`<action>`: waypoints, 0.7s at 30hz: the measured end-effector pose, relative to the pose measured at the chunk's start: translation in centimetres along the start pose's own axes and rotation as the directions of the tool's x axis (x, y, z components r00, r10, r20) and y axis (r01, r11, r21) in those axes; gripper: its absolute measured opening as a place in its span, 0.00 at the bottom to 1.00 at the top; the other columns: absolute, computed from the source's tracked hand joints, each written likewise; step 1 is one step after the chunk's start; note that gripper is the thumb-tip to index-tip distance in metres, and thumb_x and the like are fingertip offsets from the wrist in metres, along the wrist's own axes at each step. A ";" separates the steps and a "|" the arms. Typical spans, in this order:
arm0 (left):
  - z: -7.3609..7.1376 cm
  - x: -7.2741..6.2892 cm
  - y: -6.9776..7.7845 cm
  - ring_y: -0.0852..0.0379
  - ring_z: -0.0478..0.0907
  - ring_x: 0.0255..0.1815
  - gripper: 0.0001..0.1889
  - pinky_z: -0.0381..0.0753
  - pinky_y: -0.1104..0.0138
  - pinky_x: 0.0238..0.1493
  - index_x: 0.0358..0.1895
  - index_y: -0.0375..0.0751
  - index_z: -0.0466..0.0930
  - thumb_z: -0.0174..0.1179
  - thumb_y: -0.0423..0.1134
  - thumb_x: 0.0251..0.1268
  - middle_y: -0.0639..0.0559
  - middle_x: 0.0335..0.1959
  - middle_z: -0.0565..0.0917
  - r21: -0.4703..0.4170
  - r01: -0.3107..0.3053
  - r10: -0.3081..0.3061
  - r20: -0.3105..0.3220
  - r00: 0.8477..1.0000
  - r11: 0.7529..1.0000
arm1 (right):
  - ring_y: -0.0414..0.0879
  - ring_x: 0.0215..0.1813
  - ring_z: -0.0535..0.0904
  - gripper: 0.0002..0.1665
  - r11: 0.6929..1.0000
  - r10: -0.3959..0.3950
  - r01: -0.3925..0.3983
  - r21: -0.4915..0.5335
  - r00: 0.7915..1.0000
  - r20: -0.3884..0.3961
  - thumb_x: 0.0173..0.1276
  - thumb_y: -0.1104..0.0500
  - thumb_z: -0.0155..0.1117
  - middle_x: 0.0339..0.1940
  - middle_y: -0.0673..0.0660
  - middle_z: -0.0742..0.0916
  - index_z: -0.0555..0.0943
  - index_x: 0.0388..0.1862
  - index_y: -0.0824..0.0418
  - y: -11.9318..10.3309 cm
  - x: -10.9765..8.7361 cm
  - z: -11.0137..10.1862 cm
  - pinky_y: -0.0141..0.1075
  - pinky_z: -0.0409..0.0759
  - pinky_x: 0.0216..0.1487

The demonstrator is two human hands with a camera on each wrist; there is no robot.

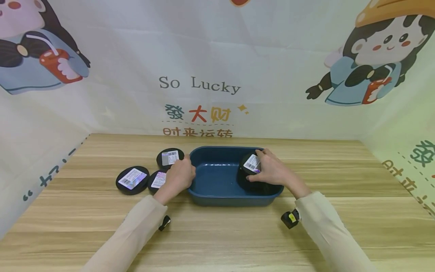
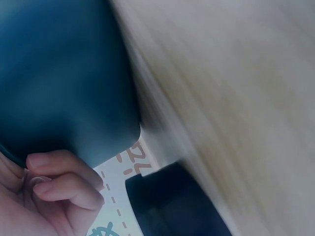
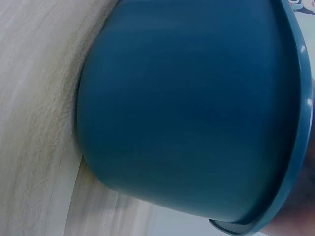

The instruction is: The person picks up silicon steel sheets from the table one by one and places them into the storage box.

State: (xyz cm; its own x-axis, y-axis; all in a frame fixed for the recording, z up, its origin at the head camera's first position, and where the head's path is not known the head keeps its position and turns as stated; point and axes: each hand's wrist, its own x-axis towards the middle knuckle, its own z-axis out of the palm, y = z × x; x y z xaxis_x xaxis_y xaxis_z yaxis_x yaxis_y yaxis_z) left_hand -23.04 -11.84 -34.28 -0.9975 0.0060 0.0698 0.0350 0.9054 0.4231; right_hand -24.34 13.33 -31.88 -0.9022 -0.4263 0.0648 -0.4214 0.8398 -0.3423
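Note:
A deep blue plastic basin (image 1: 217,181) stands on the wooden table. My left hand (image 1: 180,173) grips its left rim; the left wrist view shows the curled fingers (image 2: 69,189) at the basin's edge. Inside the basin's right end, my right hand (image 1: 272,170) holds a black round container (image 1: 252,163) with a white barcode label, thumb on the near side and fingers on the far side. Black shapes show below it in the basin. In the right wrist view the basin's outer wall (image 3: 187,108) hides most of this hand.
Left of the basin lie three more black round containers with labels: one at the back (image 1: 166,156), one farther left (image 1: 132,180), and one partly behind my left hand (image 1: 157,182). A printed cloth backdrop (image 1: 289,94) rises behind the wooden table (image 1: 224,238).

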 end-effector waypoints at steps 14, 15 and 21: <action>-0.1 0.1 0.2 0.47 0.74 0.26 0.19 0.74 0.53 0.27 0.52 0.27 0.66 0.45 0.34 0.59 0.33 0.31 0.78 0.010 0.016 -0.016 0.000 1.000 1.000 | 0.55 0.46 0.70 0.55 1.000 -0.009 0.009 0.016 1.000 0.004 0.44 0.47 0.70 0.52 0.74 0.71 0.58 0.60 0.81 0.0 0.1 0.2 0.44 0.73 0.44; -0.1 0.0 0.2 0.47 0.74 0.26 0.19 0.74 0.53 0.27 0.52 0.27 0.67 0.46 0.34 0.59 0.34 0.32 0.78 0.009 0.019 -0.019 0.000 1.000 1.000 | 0.56 0.46 0.70 0.55 1.000 -0.009 0.009 0.016 1.000 0.005 0.44 0.47 0.70 0.52 0.74 0.71 0.58 0.60 0.81 0.0 0.1 0.2 0.44 0.72 0.44; 0.0 0.0 0.2 0.47 0.74 0.26 0.19 0.74 0.53 0.27 0.52 0.27 0.67 0.45 0.34 0.59 0.34 0.31 0.78 0.012 0.018 -0.018 -0.010 1.000 1.000 | 0.55 0.45 0.70 0.56 0.999 -0.004 0.003 0.032 1.000 0.020 0.44 0.45 0.71 0.53 0.74 0.70 0.58 0.60 0.80 0.0 0.0 0.2 0.44 0.73 0.44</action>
State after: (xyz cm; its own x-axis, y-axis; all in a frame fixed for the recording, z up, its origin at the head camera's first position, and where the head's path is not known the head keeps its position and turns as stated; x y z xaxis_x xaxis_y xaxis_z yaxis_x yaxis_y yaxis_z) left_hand -23.04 -11.72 -34.17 -0.9974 -0.0141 0.0710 0.0166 0.9104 0.4134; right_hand -24.32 13.23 -32.06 -0.8985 -0.4364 0.0475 -0.4215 0.8273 -0.3715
